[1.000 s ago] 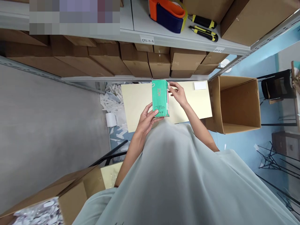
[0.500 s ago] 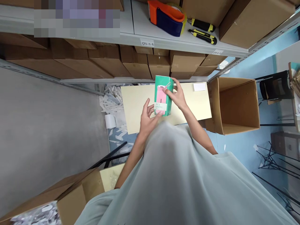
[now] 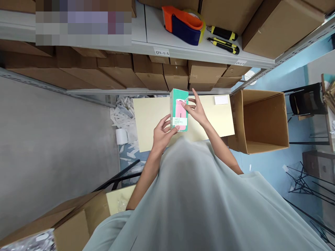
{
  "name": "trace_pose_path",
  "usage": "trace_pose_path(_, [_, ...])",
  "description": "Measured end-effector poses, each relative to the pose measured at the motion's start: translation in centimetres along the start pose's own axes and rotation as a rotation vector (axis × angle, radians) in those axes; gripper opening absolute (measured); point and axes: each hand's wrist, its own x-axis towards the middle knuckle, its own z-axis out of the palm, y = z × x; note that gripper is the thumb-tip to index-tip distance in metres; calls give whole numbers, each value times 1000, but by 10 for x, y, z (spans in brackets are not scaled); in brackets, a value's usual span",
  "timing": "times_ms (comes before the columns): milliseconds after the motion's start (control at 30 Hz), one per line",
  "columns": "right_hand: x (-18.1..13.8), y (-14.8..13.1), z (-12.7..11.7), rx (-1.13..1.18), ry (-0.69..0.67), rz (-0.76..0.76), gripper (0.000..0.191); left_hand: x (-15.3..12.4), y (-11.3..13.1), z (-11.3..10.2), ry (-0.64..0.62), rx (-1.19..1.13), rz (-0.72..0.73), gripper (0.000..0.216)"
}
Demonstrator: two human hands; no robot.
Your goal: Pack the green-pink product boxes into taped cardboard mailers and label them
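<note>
A green product box [image 3: 179, 111] with a pink device printed on its front is held upright over the pale yellow tabletop [image 3: 151, 122]. My left hand [image 3: 162, 134] grips its lower left edge, thumb on the front face and fingers behind the side. At the upper right, my right hand [image 3: 196, 109] has its thumb on the front and some fingers round the right edge; the index finger points up, off the box. A small white card [image 3: 221, 100] lies at the tabletop's right end.
An open cardboard carton [image 3: 265, 120] stands right of the table. The shelf above holds a tape dispenser [image 3: 184, 26] and two utility knives [image 3: 223, 40], with brown boxes [image 3: 149, 75] below. Paper scraps [image 3: 127, 111] and a white roll [image 3: 121, 136] lie left; another carton [image 3: 75, 226] is lower left.
The green box has turned, so its left side now shows instead of its right side. My right index finger has lifted off it. The view has shifted slightly.
</note>
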Motion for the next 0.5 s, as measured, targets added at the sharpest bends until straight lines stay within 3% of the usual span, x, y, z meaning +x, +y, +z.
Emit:
trace_pose_path(133, [-4,-10,3,-143,22,-86,100,-3,-1,11,170,289,159,80])
trace_pose_path(267, [1,-7,4,-162,27,-106,92,-13,0,18,202,483,287,84])
trace_pose_path(367, [7,3,-3,-47,52,-64,83,-14,0,10,93,299,175,102])
trace_pose_path(500, [8,13,-13,152,-27,30,79,-7,-2,-9,-136,-36,-80,97])
